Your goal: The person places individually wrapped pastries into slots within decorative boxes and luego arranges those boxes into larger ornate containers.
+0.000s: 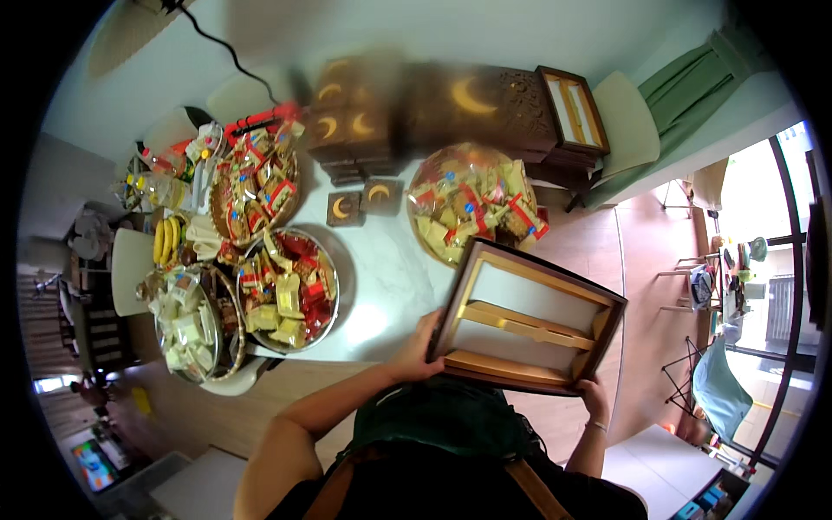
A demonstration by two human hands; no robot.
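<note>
My left hand [419, 351] grips the near left corner of an open, dark brown gift box [520, 344], and my right hand [595, 396] holds its near right corner. Gold-coloured dividers and pale panels line the tilted box. Past it, a round basket [426, 244] of wrapped snacks stands on the white marbled table [383, 286]. Two small dark boxes with crescent moons, one on the left [343, 209] and one on the right [382, 197], lie in front of stacked crescent boxes [344, 123]. Larger dark boxes [448, 107] stand behind, beside another open box [572, 107].
Left on the table are a metal tray [337, 292] of wrapped snacks, a wicker basket [218, 201], a basket of pale packets [188, 325], bananas [167, 240] and bottles [159, 188]. Chairs [130, 273] stand around the table. A folding chair [721, 383] is at the right.
</note>
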